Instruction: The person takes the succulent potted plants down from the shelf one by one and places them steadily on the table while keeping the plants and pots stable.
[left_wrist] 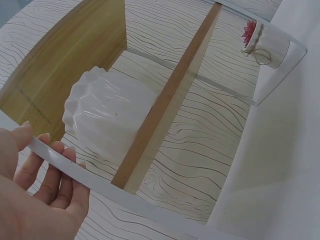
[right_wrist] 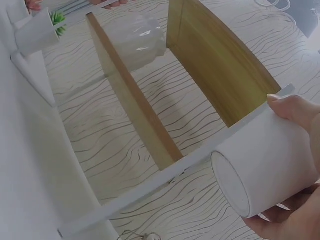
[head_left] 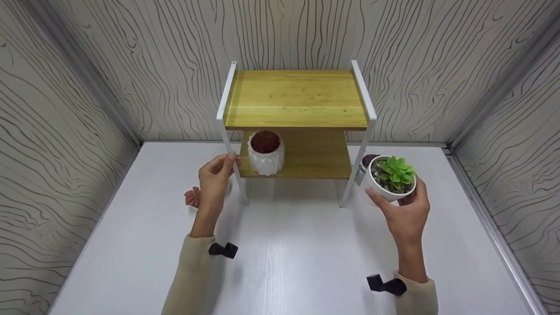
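Observation:
My right hand (head_left: 407,218) holds a white pot with a green succulent (head_left: 397,171), raised just right of the two-tier shelf (head_left: 297,98). Its thumb and fingers wrap the pot's sides; in the right wrist view the pot's smooth wall (right_wrist: 272,160) and base show. With thumb and fingers, my left hand (head_left: 214,177) grips the shelf's white left upright, seen closely as a white bar (left_wrist: 105,186) in the left wrist view. On the lower board's left side stands a white ribbed pot (head_left: 266,162) with a dark red top.
Left of the shelf, a pinkish-red succulent (head_left: 192,197) is partly hidden behind my left arm. Another potted plant, dark red (head_left: 369,160), stands by the right upright; the left wrist view shows twine round its white pot (left_wrist: 270,45). Wood-patterned walls (head_left: 175,65) enclose the white table (head_left: 280,262).

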{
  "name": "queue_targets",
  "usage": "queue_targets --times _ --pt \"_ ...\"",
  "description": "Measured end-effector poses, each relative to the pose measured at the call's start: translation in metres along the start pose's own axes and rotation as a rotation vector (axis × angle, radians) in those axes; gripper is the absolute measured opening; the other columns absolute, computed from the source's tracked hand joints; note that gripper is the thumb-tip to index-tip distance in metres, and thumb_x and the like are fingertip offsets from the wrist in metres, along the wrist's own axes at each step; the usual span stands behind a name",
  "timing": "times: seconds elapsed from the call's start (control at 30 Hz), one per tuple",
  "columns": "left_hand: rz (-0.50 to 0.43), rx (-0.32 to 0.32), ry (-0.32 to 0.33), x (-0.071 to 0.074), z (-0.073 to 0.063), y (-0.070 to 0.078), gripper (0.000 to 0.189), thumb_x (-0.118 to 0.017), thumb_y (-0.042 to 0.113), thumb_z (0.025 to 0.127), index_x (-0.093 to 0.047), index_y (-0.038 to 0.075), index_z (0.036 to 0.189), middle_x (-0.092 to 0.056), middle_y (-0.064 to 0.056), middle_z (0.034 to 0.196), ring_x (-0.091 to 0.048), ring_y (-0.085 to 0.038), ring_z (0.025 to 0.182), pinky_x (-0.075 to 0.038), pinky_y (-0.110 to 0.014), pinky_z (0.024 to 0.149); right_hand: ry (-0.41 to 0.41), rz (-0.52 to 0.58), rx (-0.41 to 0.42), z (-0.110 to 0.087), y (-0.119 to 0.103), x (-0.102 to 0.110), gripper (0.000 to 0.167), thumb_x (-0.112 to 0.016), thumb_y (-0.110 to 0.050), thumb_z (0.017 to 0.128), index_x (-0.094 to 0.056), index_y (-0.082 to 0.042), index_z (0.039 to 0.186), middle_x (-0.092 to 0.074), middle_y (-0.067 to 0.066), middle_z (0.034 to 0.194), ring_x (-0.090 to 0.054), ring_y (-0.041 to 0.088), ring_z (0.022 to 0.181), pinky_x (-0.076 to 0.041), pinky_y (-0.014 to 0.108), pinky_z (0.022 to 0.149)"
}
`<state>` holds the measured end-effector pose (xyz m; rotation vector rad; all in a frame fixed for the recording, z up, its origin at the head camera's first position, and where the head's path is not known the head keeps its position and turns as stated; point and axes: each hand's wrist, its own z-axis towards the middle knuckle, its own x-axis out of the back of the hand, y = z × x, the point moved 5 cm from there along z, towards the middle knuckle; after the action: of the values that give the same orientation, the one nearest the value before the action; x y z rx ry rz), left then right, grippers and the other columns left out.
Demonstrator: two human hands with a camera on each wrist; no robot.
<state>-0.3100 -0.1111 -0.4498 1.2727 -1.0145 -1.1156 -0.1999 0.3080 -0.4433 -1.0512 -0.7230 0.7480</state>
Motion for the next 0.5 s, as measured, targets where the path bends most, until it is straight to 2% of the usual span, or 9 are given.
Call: queue_targets --times 0.1,0.33,0.5 --pt "0.0 -0.005 0.002 0.0 0.0 0.001 0.031 -0.069 0.032 0.103 -0.078 0.006 0.118 -0.076 -0.011 0.12 -0.069 -0.013 0.116 -0.058 -0.034 0.107 -0.043 -0.015 -0.027 0.007 0.011 0.004 0.095 -0.092 -0.001 0.077 -0.04 -0.002 0.156 -0.05 0.012 0.155 -0.05 0.03 0.147 -0.047 0.011 0.108" --pt "0.001 0.002 -0.006 0.001 0.001 -0.002 0.033 -0.069 0.034 0.103 -0.077 0.006 0.118 -0.075 -0.014 0.123 -0.068 -0.011 0.116 -0.053 -0.045 0.114 -0.155 -0.082 -0.085 0.02 0.039 0.012 0.098 -0.093 -0.003 0.077 -0.037 -0.002 0.158 -0.048 0.008 0.155 -0.048 0.029 0.148 -0.045 0.012 0.111" --pt "0.002 0.002 -0.005 0.0 0.001 -0.002 0.032 -0.069 0.032 0.103 -0.077 0.006 0.119 -0.074 -0.017 0.125 -0.069 -0.011 0.116 -0.056 -0.037 0.11 -0.22 -0.124 -0.123 0.027 0.064 0.013 0.1 -0.092 -0.004 0.079 -0.033 -0.002 0.159 -0.045 0.009 0.157 -0.046 0.027 0.148 -0.042 0.01 0.112"
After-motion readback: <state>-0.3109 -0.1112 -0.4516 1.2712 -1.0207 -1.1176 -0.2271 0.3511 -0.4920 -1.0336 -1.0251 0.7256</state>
